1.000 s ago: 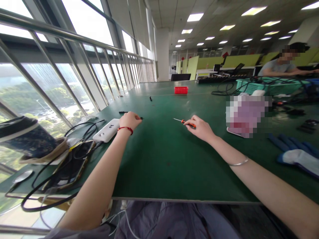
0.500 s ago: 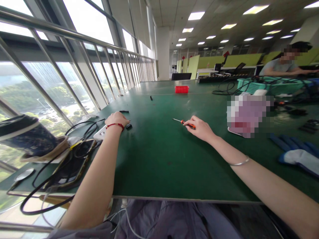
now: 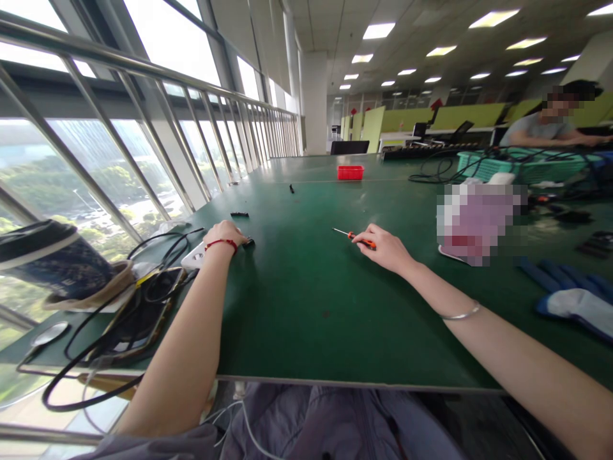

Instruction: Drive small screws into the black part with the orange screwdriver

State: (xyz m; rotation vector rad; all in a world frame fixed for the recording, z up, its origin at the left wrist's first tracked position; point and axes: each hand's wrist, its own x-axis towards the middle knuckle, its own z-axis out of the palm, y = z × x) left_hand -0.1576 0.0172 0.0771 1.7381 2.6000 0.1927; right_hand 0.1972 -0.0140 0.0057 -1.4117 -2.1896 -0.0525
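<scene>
My right hand rests on the green table, fingers closed round a small orange-handled screwdriver whose metal tip points left. My left hand, with a red string bracelet at the wrist, lies over the end of a white power bank. A small black part lies just beside its fingertips; the fingers are curled, and whether they pinch it I cannot tell. Another short black piece lies a little beyond the left hand.
Black cables and a phone crowd the table's left edge by a dark bag. A red tray stands far back. Blue-and-white gloves lie right. Another person sits at the far right behind a teal basket.
My left hand has drawn back toward me and to the left, onto the power bank, bringing the small black part along. The right hand with the screwdriver has stayed put.
</scene>
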